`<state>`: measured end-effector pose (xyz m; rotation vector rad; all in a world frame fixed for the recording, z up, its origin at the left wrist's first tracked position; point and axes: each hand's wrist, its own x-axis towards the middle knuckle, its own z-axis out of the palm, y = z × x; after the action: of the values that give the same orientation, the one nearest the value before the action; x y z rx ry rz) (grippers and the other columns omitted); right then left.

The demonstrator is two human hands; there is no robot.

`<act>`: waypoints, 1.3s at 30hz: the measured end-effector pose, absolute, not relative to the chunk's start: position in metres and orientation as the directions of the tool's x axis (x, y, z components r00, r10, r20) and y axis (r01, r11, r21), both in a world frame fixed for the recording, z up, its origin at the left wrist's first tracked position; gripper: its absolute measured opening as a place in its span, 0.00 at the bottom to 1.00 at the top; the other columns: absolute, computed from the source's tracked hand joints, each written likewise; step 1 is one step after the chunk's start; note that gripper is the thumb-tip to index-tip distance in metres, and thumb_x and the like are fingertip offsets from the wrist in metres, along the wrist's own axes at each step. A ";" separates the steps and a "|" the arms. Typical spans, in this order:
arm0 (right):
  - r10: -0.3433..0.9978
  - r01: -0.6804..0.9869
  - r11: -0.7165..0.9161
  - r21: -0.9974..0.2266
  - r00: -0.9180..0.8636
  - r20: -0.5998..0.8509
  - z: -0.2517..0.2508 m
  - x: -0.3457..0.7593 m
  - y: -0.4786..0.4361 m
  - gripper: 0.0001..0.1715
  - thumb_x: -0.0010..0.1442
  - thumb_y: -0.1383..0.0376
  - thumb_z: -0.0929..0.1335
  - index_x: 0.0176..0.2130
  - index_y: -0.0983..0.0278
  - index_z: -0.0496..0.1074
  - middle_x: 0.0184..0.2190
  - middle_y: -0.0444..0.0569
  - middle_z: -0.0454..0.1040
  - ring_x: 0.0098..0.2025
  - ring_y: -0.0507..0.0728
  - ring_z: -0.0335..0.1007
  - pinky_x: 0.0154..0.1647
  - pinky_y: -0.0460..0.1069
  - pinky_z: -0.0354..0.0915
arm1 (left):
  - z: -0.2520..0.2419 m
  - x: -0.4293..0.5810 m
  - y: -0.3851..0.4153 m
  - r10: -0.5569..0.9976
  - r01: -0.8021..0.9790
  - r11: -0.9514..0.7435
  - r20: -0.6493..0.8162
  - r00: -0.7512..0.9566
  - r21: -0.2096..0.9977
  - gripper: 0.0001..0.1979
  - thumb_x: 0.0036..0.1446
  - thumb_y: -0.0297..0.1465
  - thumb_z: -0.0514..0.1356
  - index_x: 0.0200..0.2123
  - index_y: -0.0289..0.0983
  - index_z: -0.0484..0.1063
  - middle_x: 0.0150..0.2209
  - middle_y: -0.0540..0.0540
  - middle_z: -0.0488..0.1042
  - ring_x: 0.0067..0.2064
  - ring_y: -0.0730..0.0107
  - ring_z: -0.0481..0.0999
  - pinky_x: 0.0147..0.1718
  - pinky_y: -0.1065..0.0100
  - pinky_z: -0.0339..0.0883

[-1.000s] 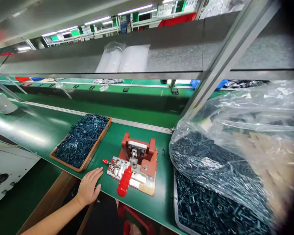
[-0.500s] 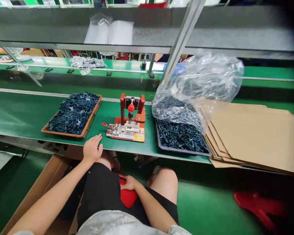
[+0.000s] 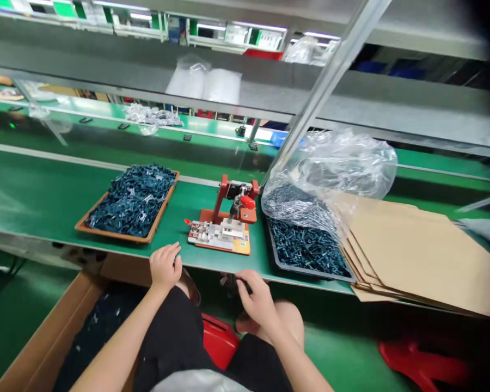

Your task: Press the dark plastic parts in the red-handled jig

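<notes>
At the front edge of the green bench [image 3: 212, 272], my left hand [image 3: 164, 265] rests with fingers stretched and thumb apart, holding nothing I can see. My right hand [image 3: 258, 296] is raised above my right knee, close to the bench edge; its fingers are loosely bent and the thumb stands apart. Between and beyond both hands stands a small red hand press [image 3: 217, 215] with a metal fixture [image 3: 216, 233] and a red-knobbed lever [image 3: 247, 202]. Left of it, an orange-brown tray [image 3: 150, 234] is heaped with dark blue plastic parts [image 3: 133, 198].
A black tray [image 3: 306, 270] of small dark parts [image 3: 310, 247] stands right of the press, partly under a clear plastic bag [image 3: 343, 169]. Flat cardboard sheets [image 3: 420, 245] overhang the bench edge. A slanted metal post [image 3: 322, 81] rises behind. A cardboard box [image 3: 65, 321] sits lower left; a red stool [image 3: 220, 337] is beneath me.
My right hand has come up from the red stool between my legs to near the bench edge. My left hand stays at the edge. The press lever's red knob now appears swung to the right.
</notes>
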<state>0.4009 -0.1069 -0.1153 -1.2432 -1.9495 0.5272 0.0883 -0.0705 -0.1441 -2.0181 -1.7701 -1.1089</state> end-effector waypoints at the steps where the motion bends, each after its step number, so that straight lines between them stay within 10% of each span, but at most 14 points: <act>1: 0.872 0.627 0.466 -0.624 -0.207 0.443 -0.105 0.402 -0.095 0.12 0.69 0.64 0.63 0.47 0.61 0.74 0.44 0.54 0.77 0.48 0.60 0.75 0.52 0.57 0.73 | -0.147 0.087 -0.068 0.730 0.925 -0.246 0.683 -0.019 0.289 0.14 0.65 0.33 0.54 0.47 0.40 0.78 0.51 0.43 0.82 0.51 0.52 0.78 0.52 0.52 0.63; 9: 0.870 0.846 0.273 -0.457 -0.014 0.493 -0.112 0.387 -0.030 0.30 0.65 0.59 0.66 0.63 0.65 0.62 0.63 0.65 0.61 0.65 0.72 0.59 0.64 0.69 0.63 | -0.154 0.085 -0.066 0.693 0.934 -0.278 0.720 0.034 0.224 0.13 0.64 0.31 0.54 0.48 0.42 0.77 0.49 0.43 0.82 0.47 0.52 0.78 0.48 0.51 0.64; 24: 0.908 0.864 0.258 -0.433 -0.063 0.415 -0.135 0.394 -0.026 0.29 0.70 0.52 0.60 0.64 0.59 0.66 0.68 0.58 0.60 0.63 0.74 0.64 0.63 0.70 0.64 | -0.150 0.097 -0.069 0.696 0.927 -0.215 0.714 -0.075 0.307 0.14 0.66 0.32 0.51 0.45 0.43 0.77 0.47 0.43 0.82 0.47 0.51 0.78 0.47 0.46 0.67; 31: 0.942 0.893 0.185 -0.409 -0.042 0.334 -0.120 0.388 -0.032 0.31 0.70 0.54 0.60 0.65 0.66 0.65 0.69 0.59 0.59 0.64 0.72 0.63 0.67 0.66 0.61 | -0.086 0.062 -0.078 0.741 0.904 -0.288 0.672 0.002 0.315 0.09 0.65 0.30 0.56 0.42 0.38 0.76 0.42 0.41 0.77 0.46 0.60 0.76 0.47 0.59 0.71; 39: 0.949 0.879 0.157 -0.450 -0.008 0.316 -0.114 0.385 -0.034 0.30 0.69 0.57 0.62 0.65 0.65 0.65 0.69 0.59 0.58 0.67 0.70 0.60 0.69 0.65 0.58 | -0.020 -0.026 -0.030 0.852 0.976 0.077 0.495 -0.171 0.204 0.17 0.64 0.39 0.54 0.42 0.34 0.76 0.37 0.40 0.77 0.41 0.54 0.76 0.45 0.57 0.69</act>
<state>0.3847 -0.0345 -0.1139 -1.7323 -1.8959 0.1669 -0.0265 -0.0296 -0.0196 -1.8418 -2.1078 -0.7275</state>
